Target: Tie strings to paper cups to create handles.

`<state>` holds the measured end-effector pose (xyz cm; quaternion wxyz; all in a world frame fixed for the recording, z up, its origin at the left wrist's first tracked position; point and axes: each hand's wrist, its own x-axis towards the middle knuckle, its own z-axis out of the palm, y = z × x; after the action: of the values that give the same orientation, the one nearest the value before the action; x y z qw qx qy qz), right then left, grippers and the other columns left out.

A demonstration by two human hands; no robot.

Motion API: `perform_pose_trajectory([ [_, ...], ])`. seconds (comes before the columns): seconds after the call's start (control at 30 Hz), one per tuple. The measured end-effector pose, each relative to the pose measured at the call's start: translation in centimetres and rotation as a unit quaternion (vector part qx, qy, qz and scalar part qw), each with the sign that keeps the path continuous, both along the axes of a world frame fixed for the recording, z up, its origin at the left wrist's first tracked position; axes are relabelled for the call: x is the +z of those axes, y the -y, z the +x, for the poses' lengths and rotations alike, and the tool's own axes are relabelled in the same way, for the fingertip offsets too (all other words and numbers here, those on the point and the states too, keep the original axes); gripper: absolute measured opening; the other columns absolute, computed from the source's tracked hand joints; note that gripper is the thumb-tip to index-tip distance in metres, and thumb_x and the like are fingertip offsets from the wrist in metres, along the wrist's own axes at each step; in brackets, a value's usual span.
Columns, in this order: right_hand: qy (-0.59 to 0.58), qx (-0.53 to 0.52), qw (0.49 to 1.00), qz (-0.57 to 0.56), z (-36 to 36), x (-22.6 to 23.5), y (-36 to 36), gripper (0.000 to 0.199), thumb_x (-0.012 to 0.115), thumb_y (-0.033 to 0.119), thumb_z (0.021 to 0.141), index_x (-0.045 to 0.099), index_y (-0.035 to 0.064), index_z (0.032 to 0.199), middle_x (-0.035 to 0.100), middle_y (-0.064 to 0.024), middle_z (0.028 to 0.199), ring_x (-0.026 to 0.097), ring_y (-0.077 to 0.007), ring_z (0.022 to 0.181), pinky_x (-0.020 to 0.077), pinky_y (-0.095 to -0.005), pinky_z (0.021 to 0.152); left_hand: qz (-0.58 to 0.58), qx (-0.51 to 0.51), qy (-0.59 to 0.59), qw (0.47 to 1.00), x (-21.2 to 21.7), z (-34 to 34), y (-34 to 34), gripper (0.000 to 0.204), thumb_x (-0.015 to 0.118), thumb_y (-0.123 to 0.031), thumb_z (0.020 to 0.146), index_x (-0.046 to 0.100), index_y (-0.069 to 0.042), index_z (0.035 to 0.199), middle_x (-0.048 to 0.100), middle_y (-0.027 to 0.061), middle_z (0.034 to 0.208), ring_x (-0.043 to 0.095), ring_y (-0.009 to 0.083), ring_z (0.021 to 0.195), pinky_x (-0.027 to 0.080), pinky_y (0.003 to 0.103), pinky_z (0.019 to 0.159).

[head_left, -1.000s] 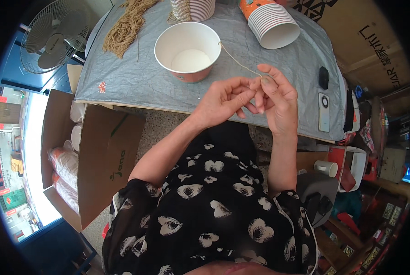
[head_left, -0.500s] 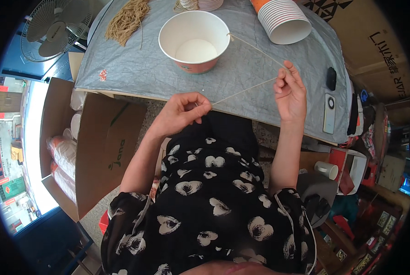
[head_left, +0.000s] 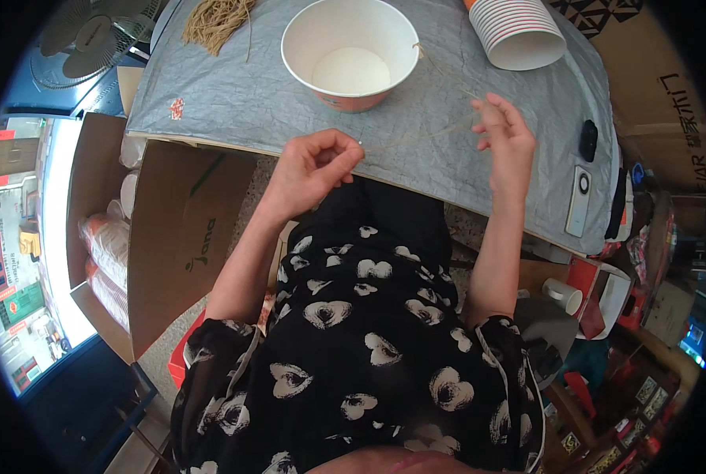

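Observation:
A large white-lined paper tub [head_left: 349,35] with a reddish outside stands upright near the table's front edge. From a knot at its right rim, a thin beige string [head_left: 448,77] runs to my right hand [head_left: 509,150] and then back to my left hand [head_left: 312,170]. Thumb and forefinger of my left hand are pinched together on the string's end, just over the table edge. My right hand is raised to the right of the tub, fingers curled with the string at their tips. The stretch between my hands is faint and blurred.
A bundle of beige strings [head_left: 217,22] lies at the back left of the grey-covered table [head_left: 234,103]. Stacked paper tubs [head_left: 527,39] lie on their side at the back right. A phone [head_left: 579,201] and a black object [head_left: 588,141] are at the right. An open carton [head_left: 187,245] stands left.
The tub and table sit slightly higher in the view and look larger. My left hand has moved up toward the table; my right hand has tilted a little, and the string looks less distinct.

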<state>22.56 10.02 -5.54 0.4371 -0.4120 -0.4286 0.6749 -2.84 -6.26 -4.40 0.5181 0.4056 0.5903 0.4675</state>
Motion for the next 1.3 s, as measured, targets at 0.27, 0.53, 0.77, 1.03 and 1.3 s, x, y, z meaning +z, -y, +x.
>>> perform_pose_trajectory([
  [0.27, 0.097, 0.240, 0.956, 0.140, -5.2, 2.5, 6.1, 0.032, 0.056, 0.024, 0.104, 0.062, 0.0001, 0.125, 0.069, -0.0044, 0.098, 0.059, -0.0101, 0.075, 0.0494, -0.0239, 0.066, 0.077, -0.041, -0.179, 0.980, 3.3, 1.2, -1.5, 0.012, 0.070, -0.012, 0.095, 0.068, -0.001, 0.090, 0.065, -0.0011, 0.075, 0.058, 0.0044, 0.065, 0.046, 0.021, 0.057],
  [0.53, 0.021, 0.214, 0.975, 0.057, -4.4, 1.6, 6.0, 0.016, 0.069, 0.015, 0.096, 0.069, -0.0007, 0.099, 0.057, 0.0044, 0.071, 0.044, -0.0024, 0.059, 0.0338, -0.0193, 0.052, 0.096, -0.040, -0.192, 0.976, 5.2, 1.0, -2.2, 0.007, 0.072, -0.008, 0.092, 0.070, -0.001, 0.090, 0.064, 0.0019, 0.075, 0.057, 0.0072, 0.063, 0.046, 0.024, 0.057],
  [0.77, 0.141, 0.042, 0.977, 0.151, -2.3, 5.1, -0.4, 0.009, 0.070, 0.009, 0.093, 0.071, 0.0007, 0.095, 0.057, 0.0092, 0.077, 0.047, 0.0003, 0.067, 0.0366, -0.0167, 0.060, 0.177, 0.007, -0.503, 0.846, 7.9, -5.8, -2.8, 0.026, 0.078, -0.009, 0.081, 0.072, -0.012, 0.106, 0.066, 0.0021, 0.117, 0.068, 0.0203, 0.078, 0.058, 0.033, 0.065],
  [1.03, 0.046, -0.014, 0.931, 0.362, -8.0, 13.6, -4.5, 0.012, 0.067, 0.010, 0.098, 0.069, -0.0012, 0.100, 0.062, 0.0060, 0.080, 0.050, 0.0002, 0.068, 0.0412, -0.0167, 0.060, 0.218, -0.067, -0.559, 0.798, 5.3, -5.2, -6.6, 0.021, 0.080, -0.016, 0.080, 0.071, -0.015, 0.099, 0.065, -0.0015, 0.122, 0.070, 0.0185, 0.082, 0.058, 0.033, 0.068],
  [1.3, 0.130, 0.204, 0.946, 0.218, -11.1, 6.9, -4.0, 0.014, 0.063, 0.012, 0.099, 0.065, -0.0010, 0.096, 0.065, -0.0007, 0.076, 0.059, -0.0056, 0.067, 0.0500, -0.0235, 0.061, 0.205, -0.068, -0.529, 0.821, 5.7, -6.5, -8.0, 0.024, 0.078, -0.010, 0.080, 0.070, -0.011, 0.102, 0.067, 0.0027, 0.115, 0.071, 0.0239, 0.084, 0.058, 0.035, 0.070],
])
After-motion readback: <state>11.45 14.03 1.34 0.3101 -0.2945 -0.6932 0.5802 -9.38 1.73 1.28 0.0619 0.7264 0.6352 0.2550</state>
